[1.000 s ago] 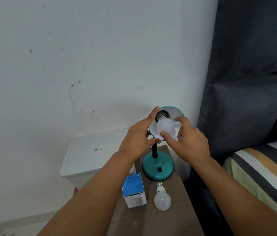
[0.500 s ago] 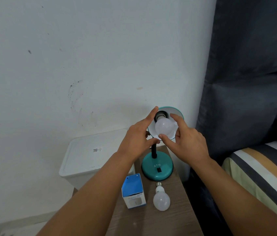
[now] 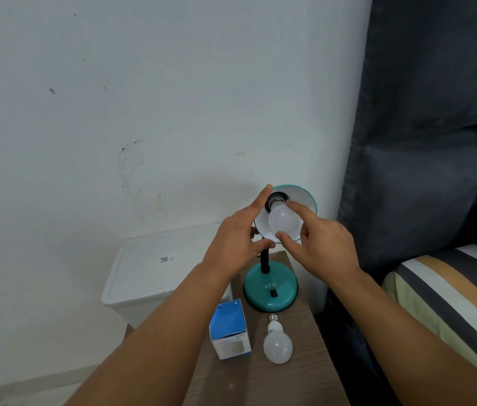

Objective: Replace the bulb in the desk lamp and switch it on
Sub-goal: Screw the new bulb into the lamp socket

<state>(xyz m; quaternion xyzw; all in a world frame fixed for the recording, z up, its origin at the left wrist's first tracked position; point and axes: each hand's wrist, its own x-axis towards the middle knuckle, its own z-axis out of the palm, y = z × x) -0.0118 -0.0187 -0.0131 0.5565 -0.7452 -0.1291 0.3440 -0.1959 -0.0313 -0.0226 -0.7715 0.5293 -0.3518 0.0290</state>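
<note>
A teal desk lamp stands at the back of a wooden bedside table, its shade tilted toward me. A white bulb sits in the black socket inside the shade. My right hand pinches this bulb between thumb below and forefinger above. My left hand holds the shade's left rim, forefinger along the top edge and thumb under it. A second white bulb lies loose on the table in front of the lamp base. The lamp's black switch shows on the base. The bulb is unlit.
A blue and white bulb box stands left of the loose bulb. A white lidded bin sits left of the table against the wall. A dark curtain hangs on the right, above a striped bed.
My right hand's fingers have shifted round the bulb in the socket, the forefinger moving from its right side to its top. My left hand stays on the shade.
</note>
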